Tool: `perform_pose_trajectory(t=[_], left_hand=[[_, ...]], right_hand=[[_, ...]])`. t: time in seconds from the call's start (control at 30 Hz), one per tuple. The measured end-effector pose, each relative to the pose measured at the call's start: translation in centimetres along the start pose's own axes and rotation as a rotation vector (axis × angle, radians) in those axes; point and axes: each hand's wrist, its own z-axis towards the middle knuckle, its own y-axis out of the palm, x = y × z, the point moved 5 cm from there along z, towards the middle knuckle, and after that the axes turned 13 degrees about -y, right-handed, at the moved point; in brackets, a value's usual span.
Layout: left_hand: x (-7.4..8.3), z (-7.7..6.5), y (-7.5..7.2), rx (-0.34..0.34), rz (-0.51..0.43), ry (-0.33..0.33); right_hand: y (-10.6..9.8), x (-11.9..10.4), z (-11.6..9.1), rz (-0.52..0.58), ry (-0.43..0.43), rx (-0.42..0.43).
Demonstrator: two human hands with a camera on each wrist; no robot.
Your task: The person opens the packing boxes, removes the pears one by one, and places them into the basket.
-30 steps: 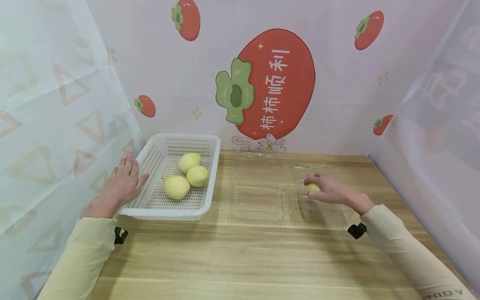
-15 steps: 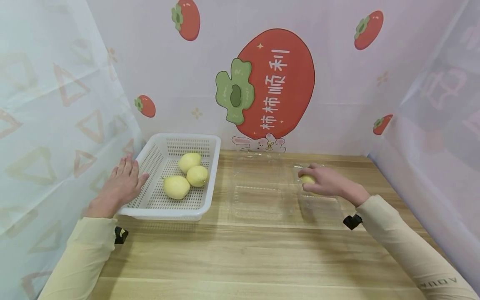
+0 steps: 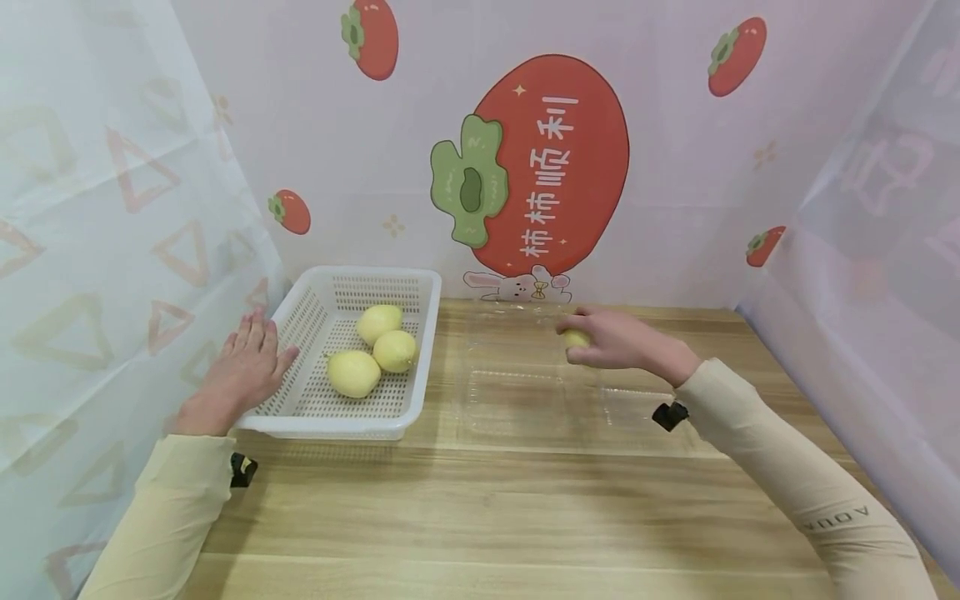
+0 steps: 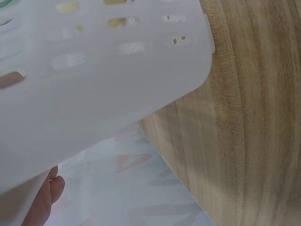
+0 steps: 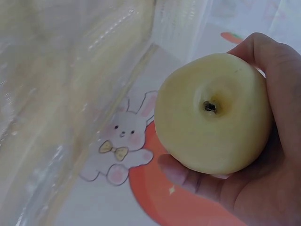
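My right hand (image 3: 626, 337) holds a pale yellow pear (image 3: 576, 337) above the clear plastic boxes. In the right wrist view the fingers and thumb curl round the pear (image 5: 207, 136), its dark dimpled end facing the camera. Resting on the left rim of a white perforated basket (image 3: 322, 428) is my left hand (image 3: 243, 367), fingers straight. Three more pears (image 3: 354, 374) lie together inside the basket. The left wrist view shows the outer wall of the basket (image 4: 117, 89) close up, with a little of the hand (image 4: 44, 202) behind its rim.
One clear plastic box (image 3: 517, 404) lies with its lid folded back, right of the basket. A narrower clear box (image 3: 637, 408) sits farther right, partly hidden by the right arm. Printed sheets (image 3: 675, 208) wall in the wooden table (image 3: 480, 517) at back and sides.
My right hand has lifted the pear from over the narrower right box and carried it left and back. The left hand and the basket have stayed in place.
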Motion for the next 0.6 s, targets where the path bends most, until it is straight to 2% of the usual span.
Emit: perform_pose_trajectory(t=[0.23, 0.6], left_hand=[[0.0, 0.0, -0.1, 0.005, 0.012, 0.0], [0.1, -0.2, -0.1, 0.002, 0.013, -0.001]], right_hand=[[-0.2, -2.2, 3.3, 0.008, -0.045, -0.009], [-0.2, -6.1, 8.7, 0.068, -0.151, 0.046]])
